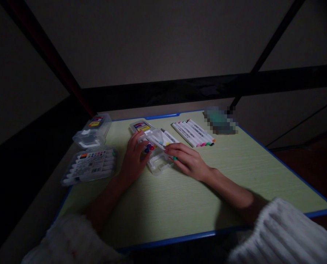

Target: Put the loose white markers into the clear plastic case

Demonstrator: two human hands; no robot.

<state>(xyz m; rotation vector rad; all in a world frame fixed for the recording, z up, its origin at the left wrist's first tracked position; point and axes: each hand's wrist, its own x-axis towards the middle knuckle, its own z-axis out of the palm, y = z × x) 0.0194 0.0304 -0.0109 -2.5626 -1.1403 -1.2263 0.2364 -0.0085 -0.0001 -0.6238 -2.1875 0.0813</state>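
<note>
My left hand: curled round the left side of the open case, thumb beside some purple and red caps.
My right hand: fingers bent over the case's right side, a green cap showing beneath them; I cannot tell how firmly I grasp anything.
Open case: clear plastic, centre of the frame, white markers inside it between my hands.
Marker row: white pens side by side on the tabletop, right of centre.
Filled case: left of my left hand, white markers showing through.
Other clear case: just behind the filled one, left of centre.
</note>
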